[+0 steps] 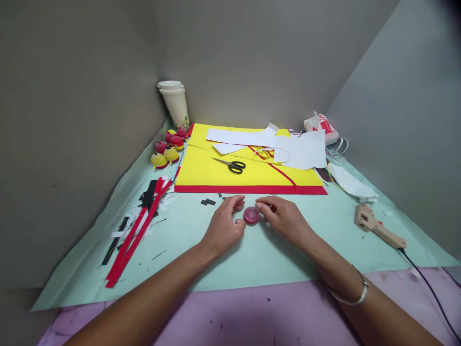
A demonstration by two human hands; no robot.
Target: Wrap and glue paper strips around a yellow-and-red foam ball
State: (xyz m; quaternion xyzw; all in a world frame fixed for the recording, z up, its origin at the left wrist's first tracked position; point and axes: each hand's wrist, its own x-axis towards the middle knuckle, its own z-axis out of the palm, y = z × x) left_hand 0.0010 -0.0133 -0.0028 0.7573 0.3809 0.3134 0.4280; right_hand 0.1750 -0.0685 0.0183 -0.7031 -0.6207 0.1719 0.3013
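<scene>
A small round red coil [251, 215] lies flat on the pale green sheet [252, 259] between my two hands. My left hand [224, 225] rests on the sheet just left of it, fingers curled, thumb and fingertips touching the coil's left edge. My right hand [283, 217] sits to its right, fingers bent in a pinch at the coil's upper right edge. A silver bangle [351, 295] circles my right wrist.
Black scissors [232, 165] lie on a yellow and red foam board [201, 168] with white paper pieces [298, 149]. Red strips [135, 235] and black scraps lie left, red-yellow balls [169, 146] and stacked paper cups [175, 103] behind. A glue gun [374, 226] with cord lies right.
</scene>
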